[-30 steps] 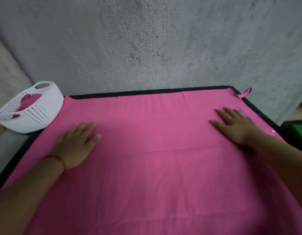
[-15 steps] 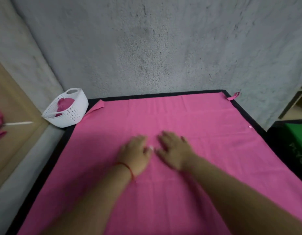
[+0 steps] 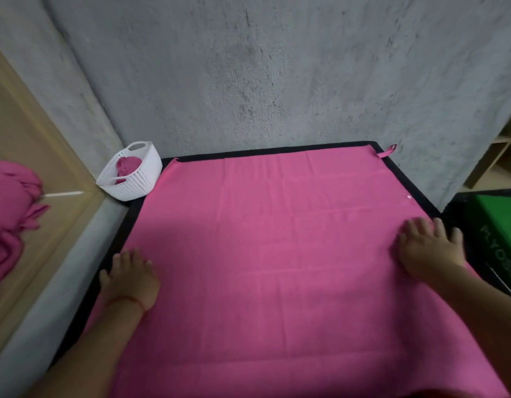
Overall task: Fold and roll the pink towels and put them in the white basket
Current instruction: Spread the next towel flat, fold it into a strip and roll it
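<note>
We rest our left hand [image 3: 130,278] and right hand [image 3: 426,248] flat, fingers straight, holding nothing, on the side edges of the large pink cloth towel [image 3: 277,268]. It lies spread mid-frame, long axis apparently bottom-to-top, its hanging loop [image 3: 387,151] upper right.

One piece of lettering can be read, at the right edge of the frame, a little below the middle; it stands in pale capitals on the darker side face of a green box [image 3: 496,222]; the letters run slantwise down that face and read "PLYOBO"; the frame edge cuts the word there; the letters are slightly blurred.
</note>
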Demonstrator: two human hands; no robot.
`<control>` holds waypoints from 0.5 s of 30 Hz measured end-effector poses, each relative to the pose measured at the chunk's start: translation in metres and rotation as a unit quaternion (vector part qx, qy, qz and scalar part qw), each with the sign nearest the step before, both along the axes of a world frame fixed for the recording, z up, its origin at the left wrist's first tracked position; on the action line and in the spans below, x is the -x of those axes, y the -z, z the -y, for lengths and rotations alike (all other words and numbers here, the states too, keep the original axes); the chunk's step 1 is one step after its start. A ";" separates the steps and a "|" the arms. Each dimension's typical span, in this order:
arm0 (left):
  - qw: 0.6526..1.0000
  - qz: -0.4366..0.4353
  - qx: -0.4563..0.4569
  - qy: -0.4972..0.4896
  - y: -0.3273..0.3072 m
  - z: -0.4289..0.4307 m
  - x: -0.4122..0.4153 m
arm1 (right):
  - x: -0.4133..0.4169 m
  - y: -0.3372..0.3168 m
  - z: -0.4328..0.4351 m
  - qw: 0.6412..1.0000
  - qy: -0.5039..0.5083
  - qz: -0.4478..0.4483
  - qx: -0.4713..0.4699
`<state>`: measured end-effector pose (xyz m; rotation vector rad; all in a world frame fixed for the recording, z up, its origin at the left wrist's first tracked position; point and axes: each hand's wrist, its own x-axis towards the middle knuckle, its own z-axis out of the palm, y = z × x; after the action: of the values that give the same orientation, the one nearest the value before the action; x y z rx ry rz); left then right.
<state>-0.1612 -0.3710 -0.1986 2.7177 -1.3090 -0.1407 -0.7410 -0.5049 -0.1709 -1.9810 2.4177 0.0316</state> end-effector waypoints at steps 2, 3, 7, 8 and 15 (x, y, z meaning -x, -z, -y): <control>0.999 -0.003 0.011 0.046 -0.011 0.008 0.062 | -0.055 -0.008 -0.011 0.998 -0.057 0.030 -0.007; 0.994 -0.012 0.019 0.107 -0.013 0.006 0.100 | -0.087 -0.008 -0.025 0.991 -0.117 0.071 -0.005; 0.947 -0.007 -0.011 0.321 -0.006 -0.044 0.218 | -0.181 0.027 -0.123 0.930 -0.352 0.107 0.011; 0.946 -0.001 -0.013 0.324 -0.004 -0.053 0.220 | -0.182 0.030 -0.138 0.929 -0.358 0.097 -0.013; 0.980 0.013 -0.041 0.192 0.002 -0.101 0.107 | -0.084 0.033 -0.160 0.982 -0.177 0.056 -0.030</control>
<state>-0.2682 -0.2699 -0.2006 2.5030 -1.8620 -0.1984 -0.6573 -0.3446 -0.2037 -2.2876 1.9474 -0.0023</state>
